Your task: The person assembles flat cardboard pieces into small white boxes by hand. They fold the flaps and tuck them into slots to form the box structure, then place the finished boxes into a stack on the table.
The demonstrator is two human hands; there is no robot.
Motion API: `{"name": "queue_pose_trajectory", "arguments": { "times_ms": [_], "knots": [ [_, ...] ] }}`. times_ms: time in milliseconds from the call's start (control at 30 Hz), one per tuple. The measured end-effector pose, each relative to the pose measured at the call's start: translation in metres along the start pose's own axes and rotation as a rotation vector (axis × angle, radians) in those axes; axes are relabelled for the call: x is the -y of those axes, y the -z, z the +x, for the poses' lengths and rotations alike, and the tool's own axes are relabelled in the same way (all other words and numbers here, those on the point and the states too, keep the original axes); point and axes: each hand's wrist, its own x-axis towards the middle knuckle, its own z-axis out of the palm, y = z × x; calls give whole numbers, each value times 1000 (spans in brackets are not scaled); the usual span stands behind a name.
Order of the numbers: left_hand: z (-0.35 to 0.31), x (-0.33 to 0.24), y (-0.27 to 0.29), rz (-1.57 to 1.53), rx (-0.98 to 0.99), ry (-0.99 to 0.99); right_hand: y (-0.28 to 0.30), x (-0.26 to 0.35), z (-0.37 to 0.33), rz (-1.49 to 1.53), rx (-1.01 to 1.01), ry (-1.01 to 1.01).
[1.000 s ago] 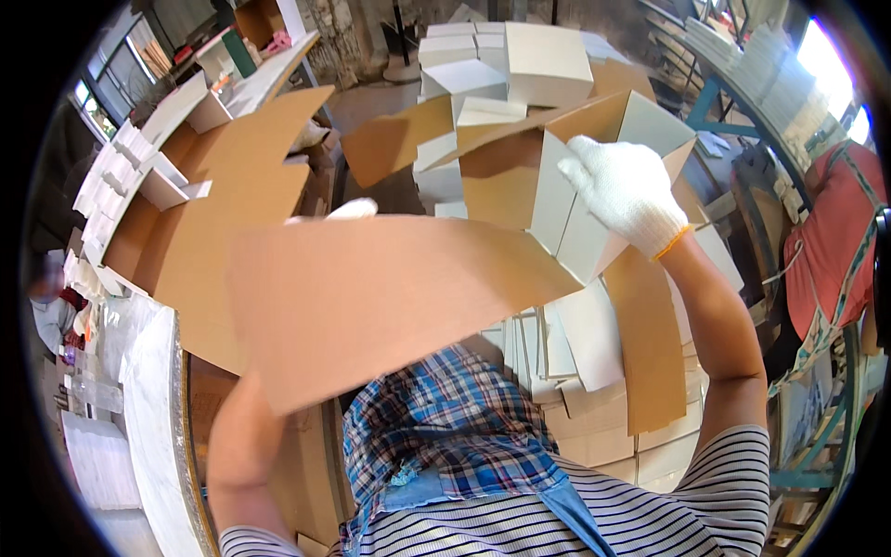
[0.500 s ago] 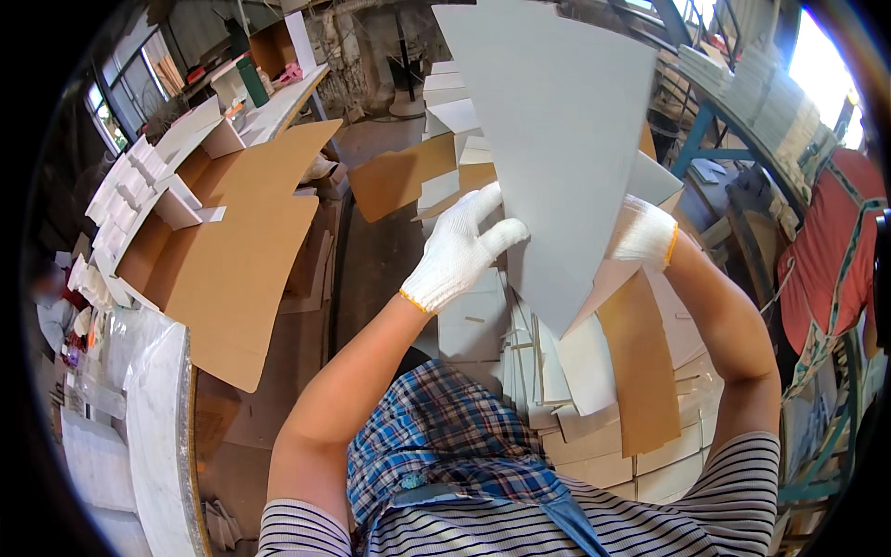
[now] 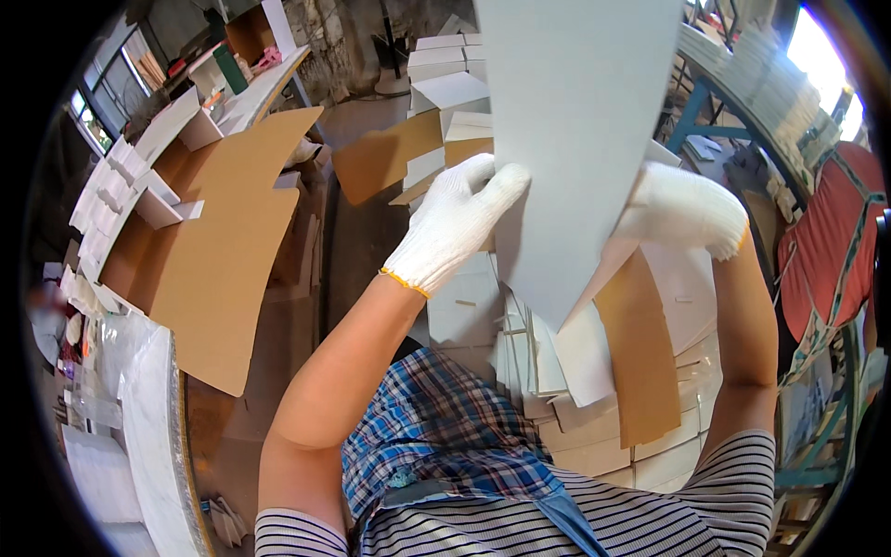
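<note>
A big brown cardboard sheet [image 3: 223, 241] is on the left. Next, the left hand [image 3: 450, 218], in a white glove, pinches the side of a tall white card [image 3: 580, 158] in the middle. The gloved right hand [image 3: 691, 204] is at the card's other side; its fingers are hidden, so I cannot tell its grip. At the far right is a person [image 3: 826, 251] in red.

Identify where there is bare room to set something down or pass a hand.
The brown cardboard sheet looks bare between its white flaps and right edge. A hand could probably pass between that edge and the left hand. Crowded: around the white panel, with white boxes beyond and white boards below.
</note>
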Motion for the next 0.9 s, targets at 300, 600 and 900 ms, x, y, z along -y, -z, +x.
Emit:
{"name": "queue_pose_trajectory", "arguments": {
  "times_ms": [300,600,900],
  "knots": [
    [2,-5,-5,99,-61,-2,-8,18,-27,-450,-209,-52],
    [-2,8,-21,277,-214,-80,-12,43,-3,-552,-695,-322],
    [-36,7,-42,664,-397,-418,7,18,2,-400,-130,-284]
  ]
}}
